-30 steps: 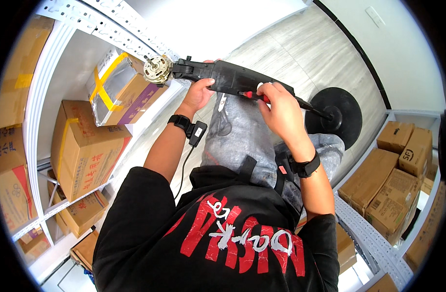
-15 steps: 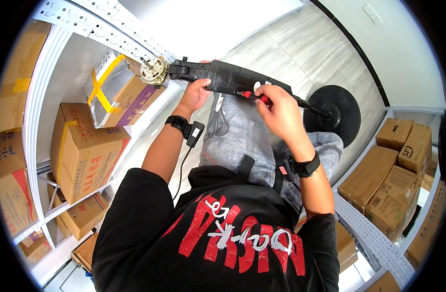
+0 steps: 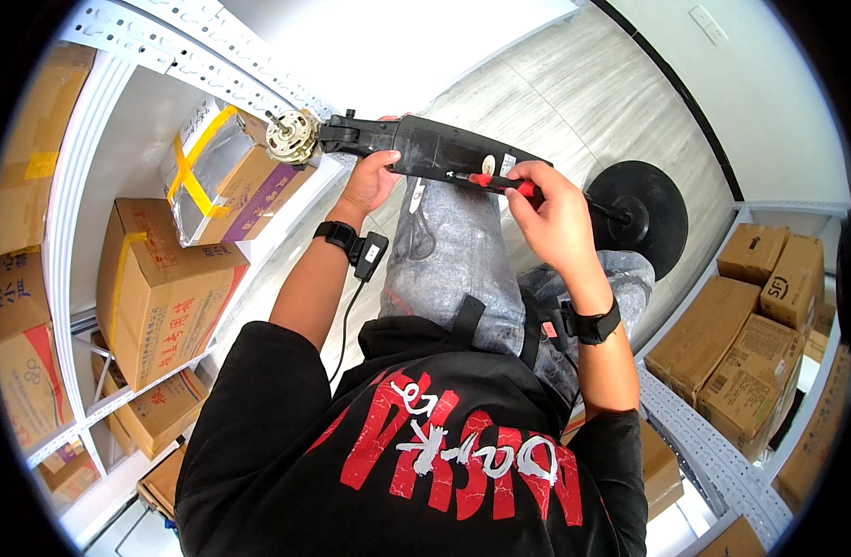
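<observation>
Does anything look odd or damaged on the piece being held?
The round motor at the left end of the black housing looks odd: it is bare, its metalwork exposed with no cover. The left hand holds the housing. No spill or clear breakage shows.

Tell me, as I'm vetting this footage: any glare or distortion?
All in the head view: the white surface at top washes out; the black strip at right bows; corners go black; left hand and black housing look fairly sharp.
</observation>
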Action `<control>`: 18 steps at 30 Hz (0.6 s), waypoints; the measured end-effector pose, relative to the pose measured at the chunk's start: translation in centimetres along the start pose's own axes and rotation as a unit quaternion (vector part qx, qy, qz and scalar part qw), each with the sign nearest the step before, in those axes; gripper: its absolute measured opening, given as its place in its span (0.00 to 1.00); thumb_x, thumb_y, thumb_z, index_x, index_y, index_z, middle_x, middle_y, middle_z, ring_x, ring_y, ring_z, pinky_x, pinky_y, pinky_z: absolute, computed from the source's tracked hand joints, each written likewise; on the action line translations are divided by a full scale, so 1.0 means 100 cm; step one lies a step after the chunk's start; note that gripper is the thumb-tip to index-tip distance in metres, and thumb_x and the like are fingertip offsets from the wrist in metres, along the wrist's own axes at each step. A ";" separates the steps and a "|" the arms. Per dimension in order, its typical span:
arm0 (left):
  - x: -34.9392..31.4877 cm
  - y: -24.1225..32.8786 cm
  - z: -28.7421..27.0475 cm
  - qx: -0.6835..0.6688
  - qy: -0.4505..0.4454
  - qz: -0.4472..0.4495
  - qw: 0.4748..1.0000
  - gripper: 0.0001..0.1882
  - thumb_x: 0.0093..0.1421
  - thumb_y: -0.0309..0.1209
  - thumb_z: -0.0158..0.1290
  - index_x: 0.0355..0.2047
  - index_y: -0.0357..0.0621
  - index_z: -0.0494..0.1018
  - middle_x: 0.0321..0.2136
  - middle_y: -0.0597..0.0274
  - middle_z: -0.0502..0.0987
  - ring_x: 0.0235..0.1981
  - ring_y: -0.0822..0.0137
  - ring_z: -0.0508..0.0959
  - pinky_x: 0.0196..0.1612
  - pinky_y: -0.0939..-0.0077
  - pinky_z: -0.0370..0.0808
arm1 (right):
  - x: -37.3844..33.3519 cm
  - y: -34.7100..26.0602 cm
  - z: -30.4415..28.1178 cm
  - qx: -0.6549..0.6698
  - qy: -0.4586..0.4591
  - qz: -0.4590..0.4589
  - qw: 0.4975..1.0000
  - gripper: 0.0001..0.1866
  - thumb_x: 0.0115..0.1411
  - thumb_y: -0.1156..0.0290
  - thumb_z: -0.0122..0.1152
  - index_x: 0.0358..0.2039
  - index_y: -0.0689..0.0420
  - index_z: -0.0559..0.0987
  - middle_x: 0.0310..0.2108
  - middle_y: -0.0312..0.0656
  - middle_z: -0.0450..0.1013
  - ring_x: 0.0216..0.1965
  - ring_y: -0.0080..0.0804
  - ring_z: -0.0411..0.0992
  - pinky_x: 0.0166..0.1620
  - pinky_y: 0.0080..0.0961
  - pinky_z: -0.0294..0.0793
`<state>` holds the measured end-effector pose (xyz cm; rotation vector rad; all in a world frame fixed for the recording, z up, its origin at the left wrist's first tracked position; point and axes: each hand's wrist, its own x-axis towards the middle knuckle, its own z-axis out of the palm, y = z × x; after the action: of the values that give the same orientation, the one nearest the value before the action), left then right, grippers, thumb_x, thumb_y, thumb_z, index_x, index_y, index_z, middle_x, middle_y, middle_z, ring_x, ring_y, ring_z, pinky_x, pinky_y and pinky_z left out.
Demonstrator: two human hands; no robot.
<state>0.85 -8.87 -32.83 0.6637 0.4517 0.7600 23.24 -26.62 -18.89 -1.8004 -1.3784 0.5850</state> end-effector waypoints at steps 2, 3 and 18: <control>0.000 -0.001 0.000 -0.002 0.003 -0.001 1.000 0.32 0.54 0.22 0.53 0.61 0.50 0.63 0.63 0.57 0.67 0.64 0.58 0.66 0.67 0.54 0.61 | -0.001 0.004 -0.005 0.026 0.012 0.005 1.000 0.11 0.55 0.75 0.64 0.40 0.60 0.79 0.28 0.45 0.75 0.25 0.31 0.73 0.30 0.27 0.72; -0.001 -0.001 0.000 -0.003 0.004 -0.001 1.000 0.32 0.54 0.22 0.53 0.61 0.51 0.63 0.63 0.57 0.67 0.64 0.58 0.66 0.67 0.55 0.61 | -0.001 0.006 -0.008 0.039 0.018 0.008 0.999 0.11 0.56 0.75 0.64 0.40 0.61 0.79 0.27 0.43 0.75 0.24 0.28 0.72 0.30 0.25 0.72; 0.003 -0.002 0.020 0.027 0.025 -0.029 0.999 0.31 0.56 0.18 0.51 0.61 0.51 0.63 0.62 0.59 0.67 0.63 0.56 0.68 0.64 0.56 0.68 | 0.039 -0.052 -0.086 0.311 0.098 0.011 0.945 0.09 0.62 0.79 0.60 0.44 0.63 0.77 0.26 0.32 0.71 0.24 0.16 0.67 0.28 0.15 0.66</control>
<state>2.33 -9.53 -31.64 0.6797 0.5361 0.7134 27.82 -24.96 -9.22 -1.3158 -0.9009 0.7318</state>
